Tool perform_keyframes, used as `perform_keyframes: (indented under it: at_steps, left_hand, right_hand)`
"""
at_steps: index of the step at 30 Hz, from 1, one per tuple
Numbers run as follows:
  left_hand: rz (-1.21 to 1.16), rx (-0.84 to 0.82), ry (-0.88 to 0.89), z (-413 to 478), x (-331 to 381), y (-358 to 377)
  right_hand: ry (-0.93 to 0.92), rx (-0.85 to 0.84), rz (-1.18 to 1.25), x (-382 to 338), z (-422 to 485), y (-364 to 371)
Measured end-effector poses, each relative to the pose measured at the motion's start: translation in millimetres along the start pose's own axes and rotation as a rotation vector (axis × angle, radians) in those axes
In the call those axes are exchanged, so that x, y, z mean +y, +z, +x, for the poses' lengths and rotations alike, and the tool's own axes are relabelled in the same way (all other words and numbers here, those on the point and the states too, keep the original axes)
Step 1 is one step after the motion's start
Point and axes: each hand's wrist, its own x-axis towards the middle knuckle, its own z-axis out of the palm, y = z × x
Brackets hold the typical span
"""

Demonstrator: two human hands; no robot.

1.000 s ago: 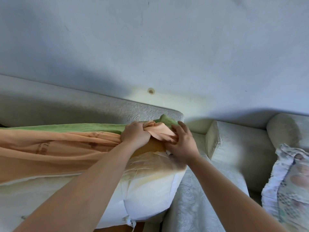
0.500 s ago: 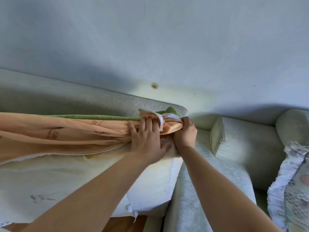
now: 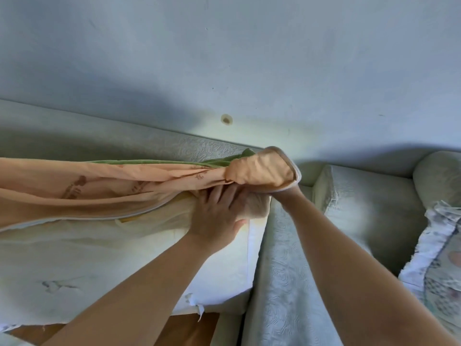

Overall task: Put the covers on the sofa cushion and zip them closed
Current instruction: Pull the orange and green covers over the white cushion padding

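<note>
Cover (image 3: 124, 186) only partly over the sofa cushion (image 3: 112, 258); zipping not yet begun.
The cream cushion lay on the sofa (image 3: 287, 283) at the left, and the orange cover, green (image 3: 149, 161) on its far face, was bunched along the cushion's far edge with its mouth gaping toward the near side. As a sleeve it held only that far edge and the far right corner. Most of the cushion lay bare in front of it, so by my judgement nearly all the pulling-on and the whole zip were left. The left hand (image 3: 219, 216) pressed flat on the corner, fingers (image 3: 222, 193) straight and close together, tips under the cover's edge. The right hand (image 3: 283, 193) was thrust up inside the cover's corner, and how its fingers lay could not be told. A frilled patterned pillow (image 3: 439, 258) sat at the far right.
</note>
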Motion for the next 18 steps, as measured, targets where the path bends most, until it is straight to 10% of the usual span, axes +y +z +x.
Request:
perform_keyframes:
  at_steps: [11,18]
  left_hand:
    - [-0.055,-0.307,-0.269,30,-26,-16]
    - [-0.290,-0.302,-0.257,35,-31,-26]
  right_hand:
    - [-0.179,-0.270,-0.490,-17,-1,-15]
    - [-0.137,-0.002,-0.699,-25,-2,10]
